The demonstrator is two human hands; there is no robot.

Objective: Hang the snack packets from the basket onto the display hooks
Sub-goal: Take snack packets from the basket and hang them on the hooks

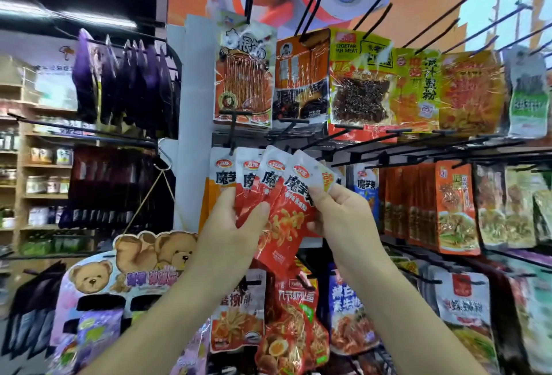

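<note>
The person is standing close to the snack rack and is holding up a fan of red packets [270, 192] with white tops, at the level of the middle row. The left hand [236, 225] is gripping the lower part of the fan. Its thumb is pressing on the front and its fingers are going behind. The right hand [340, 213] is pinching the front packet [286, 231] at its right edge, with the fingers curled round it. This packet is leaning with its top to the right and is lying over the others. The white tops are reaching up near a black hook [232, 135] of the middle row; I cannot tell whether any packet is touching it. A blue packet [366, 186] is hanging just behind the right hand. Above, orange and yellow packets [301, 76] are hanging side by side from long hooks. Down at the left, a cardboard bear display [134, 258] is standing.
</note>
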